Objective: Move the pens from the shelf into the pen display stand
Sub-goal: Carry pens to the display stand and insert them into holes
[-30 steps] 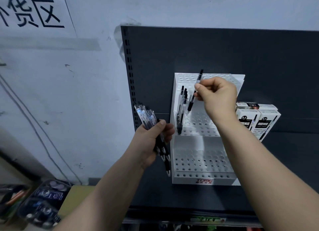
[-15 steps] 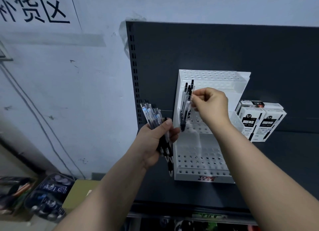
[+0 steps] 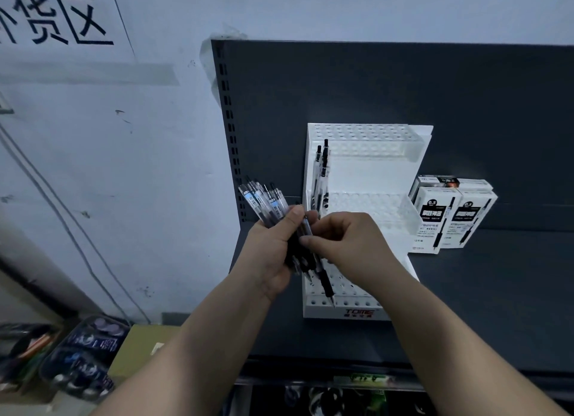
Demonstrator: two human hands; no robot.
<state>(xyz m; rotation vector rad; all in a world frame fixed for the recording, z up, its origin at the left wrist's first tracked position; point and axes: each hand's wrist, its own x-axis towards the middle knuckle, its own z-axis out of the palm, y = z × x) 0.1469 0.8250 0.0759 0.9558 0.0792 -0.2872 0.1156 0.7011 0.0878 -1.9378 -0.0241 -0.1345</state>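
Observation:
A white tiered pen display stand [image 3: 366, 164] with rows of holes stands on the dark shelf [image 3: 466, 307]. Several clear pens with black tips [image 3: 321, 170] stand upright in the left holes of its middle tier. My left hand [image 3: 273, 248] grips a bundle of pens [image 3: 264, 201] just left of the stand, their clip ends fanned up and left. My right hand [image 3: 348, 244] has come against the bundle, its thumb and fingers pinched on one pen [image 3: 324, 279] whose black grip and tip point down over the lowest tier.
Two white pen boxes [image 3: 450, 223] lean against the shelf's dark back panel right of the stand. A slotted upright [image 3: 228, 120] edges the shelf on the left, beside a pale wall. Packaged goods [image 3: 80, 359] and a cardboard box [image 3: 139, 350] lie low at the left.
My right hand left the pen it was seating in the middle tier and dropped down-left to the bundle in my left hand, where it now pinches another pen.

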